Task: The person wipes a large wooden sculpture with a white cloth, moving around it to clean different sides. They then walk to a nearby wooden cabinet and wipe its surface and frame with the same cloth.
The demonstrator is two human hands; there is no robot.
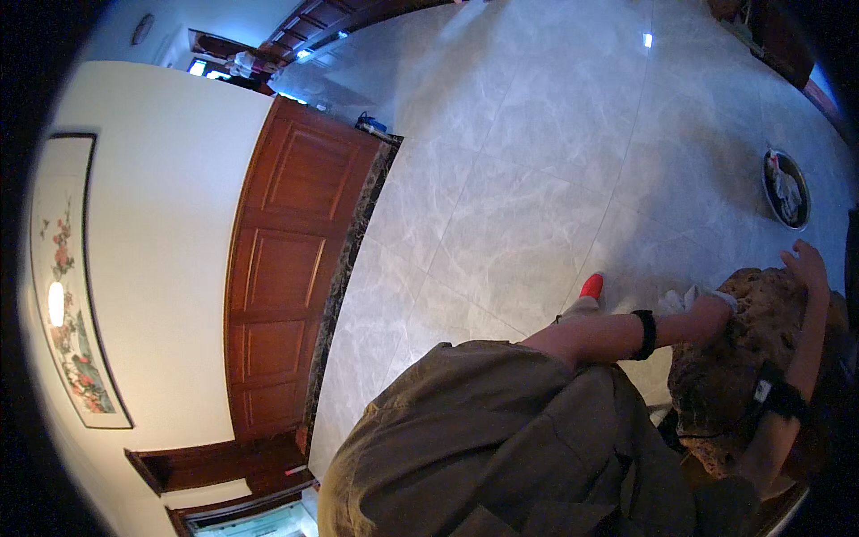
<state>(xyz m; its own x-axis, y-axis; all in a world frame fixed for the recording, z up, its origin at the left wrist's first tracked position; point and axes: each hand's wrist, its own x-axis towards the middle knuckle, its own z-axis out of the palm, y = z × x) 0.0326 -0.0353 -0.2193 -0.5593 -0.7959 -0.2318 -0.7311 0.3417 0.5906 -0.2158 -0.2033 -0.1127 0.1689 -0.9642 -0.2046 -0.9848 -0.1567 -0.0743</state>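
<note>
My left hand (714, 313) holds a white cloth (683, 296) against the lumpy brown surface of a large carved wood or stone piece (707, 385) at the lower right. My right hand (799, 261) is raised near the upper right of that piece, its fingers apart and slightly curved, with nothing visible in it. Black bands are on both my forearms. A red shoe (591, 287) shows on the floor below my left arm.
A metal basin (802, 206) with cloth inside sits on the grey tiled floor (483, 215) at the right. Wooden wall panels (277, 313) with a dark stone skirting run along the left. Dark furniture (761, 40) stands at the far top right.
</note>
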